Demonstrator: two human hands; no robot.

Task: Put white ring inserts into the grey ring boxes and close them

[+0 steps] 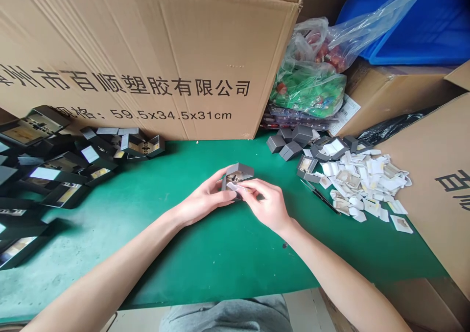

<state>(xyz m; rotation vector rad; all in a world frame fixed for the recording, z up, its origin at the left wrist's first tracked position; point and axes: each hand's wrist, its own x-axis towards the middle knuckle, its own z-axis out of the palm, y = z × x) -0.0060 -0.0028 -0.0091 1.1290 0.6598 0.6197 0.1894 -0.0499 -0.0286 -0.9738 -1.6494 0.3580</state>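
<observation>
Both my hands meet over the middle of the green table (205, 253). My left hand (203, 200) cups a small open grey jewellery box (238, 174) from the left, fingers curled round its side. My right hand (266, 203) pinches a small white card (235, 187) at the box's open front, with something small and golden showing inside the box. The lid stands tilted up at the back.
A big printed cardboard carton (147, 53) stands behind. Several open dark boxes (55, 170) are stacked at the left. At the right lie closed grey boxes (290, 143), a heap of white cards (363, 185), a black pen (323, 197), plastic bags (312, 77) and another carton (436, 175).
</observation>
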